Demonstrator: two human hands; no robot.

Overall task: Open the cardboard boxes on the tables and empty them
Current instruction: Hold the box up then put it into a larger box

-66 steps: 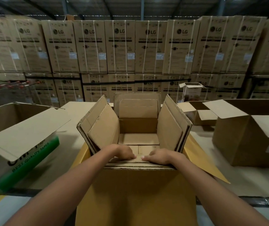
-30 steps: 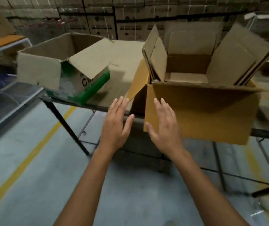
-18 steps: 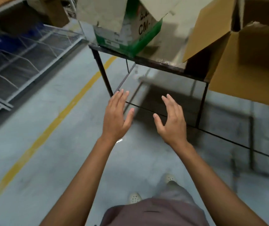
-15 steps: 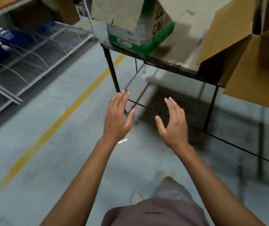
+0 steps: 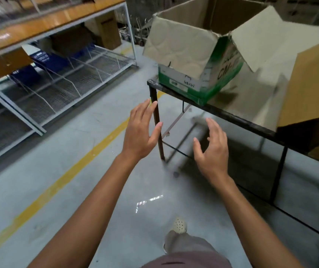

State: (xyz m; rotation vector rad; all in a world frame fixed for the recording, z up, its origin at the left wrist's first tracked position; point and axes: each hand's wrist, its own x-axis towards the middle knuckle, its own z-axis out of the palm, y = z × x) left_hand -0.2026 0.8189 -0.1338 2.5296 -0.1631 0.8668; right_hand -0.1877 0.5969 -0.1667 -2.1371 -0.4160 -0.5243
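A green-and-white cardboard box (image 5: 201,74) stands on the corner of a black-framed table (image 5: 232,115), its flaps folded outward. Its inside is hidden from here. A plain brown box (image 5: 313,105) sits at the right edge with one flap hanging over the table's front. My left hand (image 5: 141,132) floats in the air in front of the table's corner leg, fingers straight, holding nothing. My right hand (image 5: 211,149) hovers below the table edge with fingers spread and slightly bent, also empty. Neither hand touches a box.
A metal rack (image 5: 58,74) with a wooden top shelf, wire trays and blue crates runs along the left. A yellow line (image 5: 73,171) crosses the grey concrete floor. The table's leg (image 5: 157,128) stands just beyond my left hand. My shoe (image 5: 179,226) shows below.
My hands left the brown box's front wall and pulled back into the air. The view swung left and down to the floor, then rose so the green-and-white box came into view.
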